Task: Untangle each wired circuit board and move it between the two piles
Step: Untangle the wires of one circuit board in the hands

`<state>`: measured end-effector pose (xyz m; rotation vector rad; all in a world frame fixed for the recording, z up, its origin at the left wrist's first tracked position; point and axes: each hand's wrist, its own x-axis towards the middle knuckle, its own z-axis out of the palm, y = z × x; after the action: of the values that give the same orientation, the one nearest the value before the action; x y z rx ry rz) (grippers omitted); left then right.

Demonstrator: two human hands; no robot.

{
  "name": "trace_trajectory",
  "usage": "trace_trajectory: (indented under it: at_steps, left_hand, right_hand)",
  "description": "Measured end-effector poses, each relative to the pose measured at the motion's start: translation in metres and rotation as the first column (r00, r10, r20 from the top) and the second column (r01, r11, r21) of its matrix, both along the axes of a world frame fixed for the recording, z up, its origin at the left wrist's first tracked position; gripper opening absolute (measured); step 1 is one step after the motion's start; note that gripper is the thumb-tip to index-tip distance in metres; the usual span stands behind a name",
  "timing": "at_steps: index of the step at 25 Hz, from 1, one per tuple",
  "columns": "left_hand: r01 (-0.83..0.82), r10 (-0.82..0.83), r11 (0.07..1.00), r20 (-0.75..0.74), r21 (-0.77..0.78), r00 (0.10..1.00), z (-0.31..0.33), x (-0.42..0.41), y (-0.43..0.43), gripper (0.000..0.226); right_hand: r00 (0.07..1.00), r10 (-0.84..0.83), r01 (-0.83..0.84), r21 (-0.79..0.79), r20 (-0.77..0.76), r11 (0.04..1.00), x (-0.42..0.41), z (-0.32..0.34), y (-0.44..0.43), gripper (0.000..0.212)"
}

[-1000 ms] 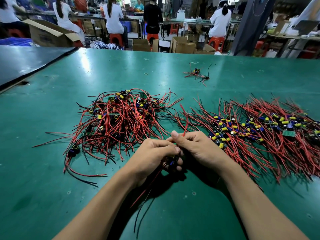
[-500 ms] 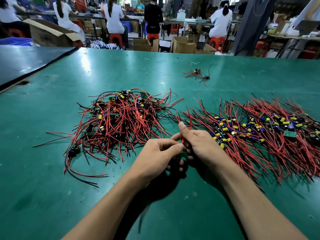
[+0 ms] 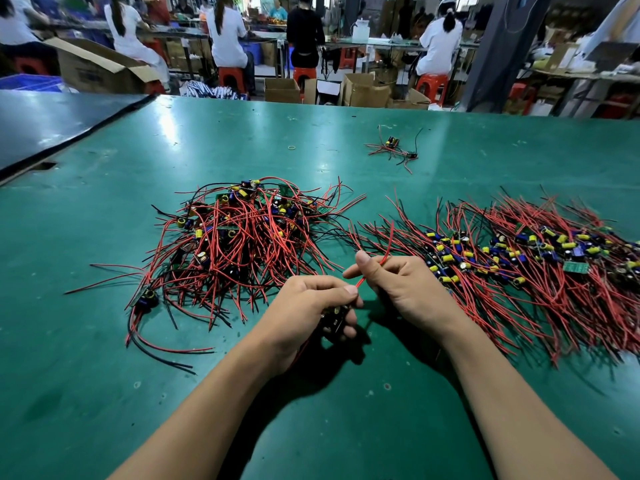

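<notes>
Two piles of small circuit boards with red and black wires lie on the green table (image 3: 104, 393): a tangled pile (image 3: 239, 244) at centre left and a combed-out pile (image 3: 512, 261) at the right. My left hand (image 3: 308, 310) grips one dark circuit board (image 3: 332, 320), mostly hidden under the fingers. My right hand (image 3: 398, 289) pinches that board's red wire (image 3: 387, 247), which runs from the left hand through the right fingers and sticks up beyond them. Both hands hover just in front of the gap between the piles.
One loose wired board (image 3: 394, 148) lies alone farther back on the table, with a small rubber band (image 3: 292, 147) to its left. A dark panel (image 3: 52, 123) borders the table's left. Beyond the far edge sit cardboard boxes (image 3: 367, 90) and several seated workers.
My right hand has slid to the right along the red wire, away from the left hand, straightening the wire. The wires hanging below my left hand are no longer visible.
</notes>
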<state>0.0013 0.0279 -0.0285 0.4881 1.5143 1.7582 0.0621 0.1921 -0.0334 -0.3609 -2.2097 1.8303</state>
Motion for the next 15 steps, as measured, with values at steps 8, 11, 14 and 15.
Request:
trace_trajectory:
  at_steps: [8,11,14,15]
  left_hand:
    - [-0.017,0.017,1.0,-0.009,0.022,1.0,0.001,0.0,0.001,0.02]
    - [-0.079,0.079,0.997,0.019,0.014,0.997,-0.001,-0.001,0.002,0.017]
    - [-0.058,0.057,0.998,0.05,0.025,0.997,-0.002,-0.001,0.004,0.016]
    - [-0.033,0.032,0.999,0.045,0.033,0.999,-0.002,-0.001,0.004,0.017]
  right_hand:
    - [0.993,-0.097,0.077,-0.267,-0.062,0.961,-0.006,-0.006,-0.008,0.05]
    - [0.996,0.064,-0.083,-0.341,-0.068,0.936,-0.006,-0.004,-0.005,0.04]
    - [0.992,0.101,-0.122,-0.368,-0.075,0.922,-0.004,0.0,0.002,0.037]
    - [0.996,0.063,-0.082,-0.35,-0.067,0.933,-0.004,0.0,0.001,0.038]
